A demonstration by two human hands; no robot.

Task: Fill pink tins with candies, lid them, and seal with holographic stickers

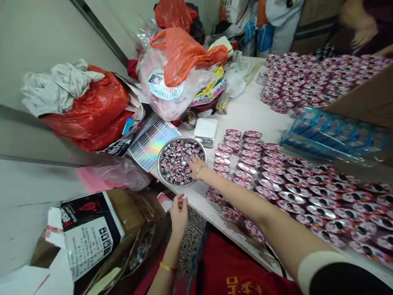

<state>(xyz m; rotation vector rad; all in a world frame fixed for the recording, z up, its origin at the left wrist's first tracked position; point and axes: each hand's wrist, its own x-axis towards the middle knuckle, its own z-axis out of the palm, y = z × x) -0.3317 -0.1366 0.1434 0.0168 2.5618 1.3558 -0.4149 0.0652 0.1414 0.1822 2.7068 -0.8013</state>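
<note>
A round metal bowl point(204, 150) holds a heap of small round pink-and-silver caps point(176, 164) near the table's left edge. My right hand point(196, 167) reaches into it, fingers stretched over the caps at the right side; no cap is plainly gripped. Off the table edge, just below the bowl, hovers my left hand point(179, 209) with its fingers curled inward. Whether anything lies inside those curled fingers is hidden. Rows of oval pink-patterned pieces with dark centres point(272, 170) stand on the table under and beyond my right forearm.
Behind the bowl sits a white scale point(206, 129), near orange and clear plastic bags point(181, 51). A shiny printed sheet point(153, 141) lies left. Cardboard boxes point(129, 209) stand beside my left arm. Blue packages point(334, 133) lie at right; another person's hand point(364, 32) is beyond.
</note>
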